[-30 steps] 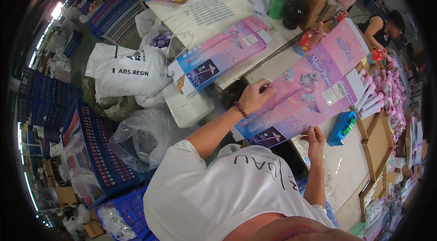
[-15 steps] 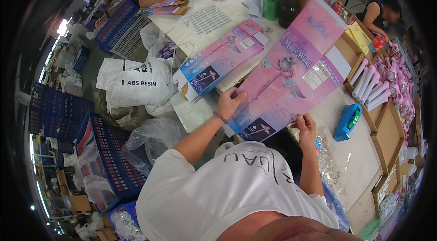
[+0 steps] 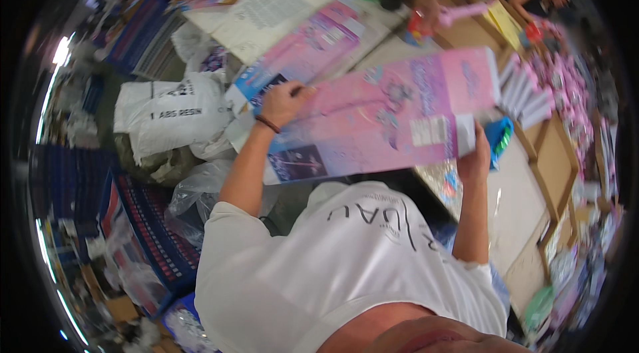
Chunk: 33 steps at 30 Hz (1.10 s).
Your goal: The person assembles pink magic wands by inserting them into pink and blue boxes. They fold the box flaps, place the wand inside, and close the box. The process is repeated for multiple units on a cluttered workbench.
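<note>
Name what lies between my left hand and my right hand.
The pink printed carton spans the stretch between your left hand and right hand, as the head view shows.

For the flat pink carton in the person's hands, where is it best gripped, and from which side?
Probably at opposite ends of the pink carton: left hand from the left on its upper edge, right hand from the right by the white flap. It is long and flat, held crosswise before the body, so gripping both ends should steady it.
</note>
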### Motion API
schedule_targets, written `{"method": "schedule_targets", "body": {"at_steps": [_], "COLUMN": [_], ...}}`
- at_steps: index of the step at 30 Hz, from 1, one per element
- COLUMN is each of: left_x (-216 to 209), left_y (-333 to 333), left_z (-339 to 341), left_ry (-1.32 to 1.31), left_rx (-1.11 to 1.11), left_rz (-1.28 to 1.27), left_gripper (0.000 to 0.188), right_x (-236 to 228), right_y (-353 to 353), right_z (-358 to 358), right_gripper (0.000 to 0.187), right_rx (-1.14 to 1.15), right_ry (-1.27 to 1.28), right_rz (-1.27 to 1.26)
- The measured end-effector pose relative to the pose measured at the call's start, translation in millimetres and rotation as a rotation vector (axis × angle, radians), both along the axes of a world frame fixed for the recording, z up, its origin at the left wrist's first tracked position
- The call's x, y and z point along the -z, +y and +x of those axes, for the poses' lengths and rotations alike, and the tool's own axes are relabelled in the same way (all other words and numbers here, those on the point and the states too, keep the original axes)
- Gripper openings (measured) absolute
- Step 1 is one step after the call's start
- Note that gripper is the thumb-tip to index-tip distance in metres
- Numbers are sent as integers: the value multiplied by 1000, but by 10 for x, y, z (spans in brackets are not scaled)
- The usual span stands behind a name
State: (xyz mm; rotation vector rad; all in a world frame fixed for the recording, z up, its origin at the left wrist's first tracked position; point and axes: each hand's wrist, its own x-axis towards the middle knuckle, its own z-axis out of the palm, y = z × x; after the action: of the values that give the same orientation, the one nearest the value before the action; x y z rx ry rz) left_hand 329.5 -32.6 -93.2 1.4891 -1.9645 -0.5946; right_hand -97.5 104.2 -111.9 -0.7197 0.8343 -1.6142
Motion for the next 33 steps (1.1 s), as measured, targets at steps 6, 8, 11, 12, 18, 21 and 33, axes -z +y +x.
{"method": "schedule_targets", "body": {"at_steps": [6, 8, 11, 12, 18, 21, 33], "left_x": [16, -24, -154, -230, -654, -670, 406], "left_y": [-195, -198, -155, -148, -93, 176, -371], "left_z": [49, 9, -85, -94, -110, -152, -414], "left_ry": [-130, -133, -114, -118, -80, 57, 1124], "left_rx": [82, 81, 19, -30, -44, -180, 220], "left_rz": [72, 75, 7, -11, -568, -382, 863], "left_gripper": [60, 62, 59, 56, 33, 20, 39], "right_x": [-107, -99, -62, -37, 188, 267, 191], "right_y": [84, 79, 46, 22, -172, -372, -1751], "right_z": [-111, -54, 40, 84, 242, 334, 997], "right_gripper": [39, 37, 34, 33, 32, 31, 30], "right_rx": [-60, -98, -152, -144, -74, -33, 57], "right_ry": [249, 214, 131, 109, 78, 55, -19], "right_rz": [438, 403, 381, 370, 286, 265, 366]}}
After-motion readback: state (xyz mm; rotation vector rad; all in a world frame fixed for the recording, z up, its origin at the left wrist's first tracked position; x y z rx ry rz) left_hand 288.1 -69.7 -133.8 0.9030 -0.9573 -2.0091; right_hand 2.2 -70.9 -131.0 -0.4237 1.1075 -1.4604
